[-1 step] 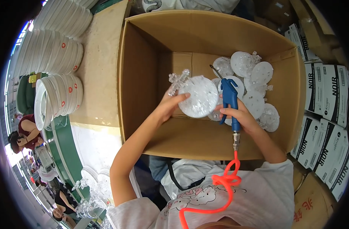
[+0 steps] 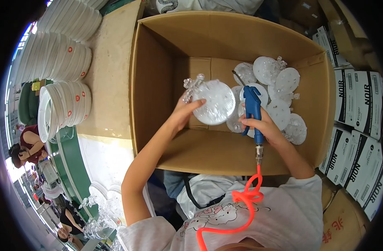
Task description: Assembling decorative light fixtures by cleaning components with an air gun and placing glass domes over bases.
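Note:
Over the open cardboard box, my left hand (image 2: 184,113) grips a round white disc (image 2: 216,103) by its left edge, thumb on top. The disc looks wrapped in clear film, and a clear plastic stem with knobs (image 2: 193,85) sticks out behind it near my fingers. My right hand (image 2: 264,124) is closed around a blue air blow gun (image 2: 252,102), its thin nozzle pointing up and to the left. A coiled orange air hose (image 2: 250,196) runs from its metal coupling down across my shirt. Similar white discs (image 2: 277,113) lie in the box's right half, some partly hidden by the gun.
The brown cardboard box (image 2: 237,154) has tall walls around both hands. To the left is a tabletop (image 2: 107,75) with stacks of white rings (image 2: 66,106) and more clear plastic pieces (image 2: 101,215). Printed white cartons (image 2: 367,100) are piled on the right. Other people sit far left.
The disc in my left hand has shifted slightly left and up, away from my right hand. The blow gun has barely moved.

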Tool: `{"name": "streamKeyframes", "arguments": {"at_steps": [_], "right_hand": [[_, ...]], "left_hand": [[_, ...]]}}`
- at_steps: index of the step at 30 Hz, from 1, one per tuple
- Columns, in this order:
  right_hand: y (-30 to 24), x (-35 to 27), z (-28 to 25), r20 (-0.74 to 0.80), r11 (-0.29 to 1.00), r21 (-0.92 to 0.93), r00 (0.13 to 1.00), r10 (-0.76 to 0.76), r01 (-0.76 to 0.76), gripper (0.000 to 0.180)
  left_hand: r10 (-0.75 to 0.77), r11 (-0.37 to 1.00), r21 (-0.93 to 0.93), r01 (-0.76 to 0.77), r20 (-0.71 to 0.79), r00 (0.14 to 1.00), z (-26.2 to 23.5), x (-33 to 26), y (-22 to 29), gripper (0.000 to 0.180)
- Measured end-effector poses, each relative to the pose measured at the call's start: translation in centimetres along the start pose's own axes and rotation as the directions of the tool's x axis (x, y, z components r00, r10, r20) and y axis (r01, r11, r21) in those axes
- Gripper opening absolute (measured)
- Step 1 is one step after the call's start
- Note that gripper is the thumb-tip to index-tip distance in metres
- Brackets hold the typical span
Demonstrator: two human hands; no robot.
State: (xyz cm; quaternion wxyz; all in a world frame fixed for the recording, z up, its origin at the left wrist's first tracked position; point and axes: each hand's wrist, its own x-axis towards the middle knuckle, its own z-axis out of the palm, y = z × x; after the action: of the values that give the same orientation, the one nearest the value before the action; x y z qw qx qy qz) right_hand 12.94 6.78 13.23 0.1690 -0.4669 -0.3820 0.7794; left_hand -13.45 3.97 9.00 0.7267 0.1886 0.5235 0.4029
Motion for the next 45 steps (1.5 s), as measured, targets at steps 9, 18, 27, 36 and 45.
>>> {"name": "streamKeyframes", "arguments": {"at_steps": [9, 18, 27, 36, 45], "right_hand": [[2.8, -1.1, 1.7, 0.283, 0.937, -0.349, 0.956, 0.074, 0.031, 0.045], [2.9, -1.6, 2.0, 0.357, 0.816, -0.561, 0.93, 0.084, 0.141, 0.036], [2.6, -2.2, 2.5, 0.385, 0.716, -0.66, 0.921, 0.064, 0.227, 0.046], [1.5, -1.8, 1.9, 0.264, 0.646, -0.742, 0.964, 0.038, 0.178, 0.037], [0.7, -2.4, 2.6, 0.309, 0.642, -0.74, 0.949, 0.064, 0.198, 0.041]], "left_hand": [[0.199, 0.891, 0.453, -0.012, -0.368, 0.908, -9.3, 3.5, -5.0, 0.094], [0.205, 0.891, 0.454, -0.018, -0.367, 0.907, -8.1, 3.5, -4.6, 0.097], [0.249, 0.869, 0.491, -0.063, -0.323, 0.913, -8.9, 3.8, -5.3, 0.096], [0.261, 0.872, 0.486, -0.061, -0.356, 0.897, -8.4, 3.6, -4.8, 0.09], [0.291, 0.851, 0.52, -0.073, -0.352, 0.89, -10.0, 3.7, -4.2, 0.064]]}}
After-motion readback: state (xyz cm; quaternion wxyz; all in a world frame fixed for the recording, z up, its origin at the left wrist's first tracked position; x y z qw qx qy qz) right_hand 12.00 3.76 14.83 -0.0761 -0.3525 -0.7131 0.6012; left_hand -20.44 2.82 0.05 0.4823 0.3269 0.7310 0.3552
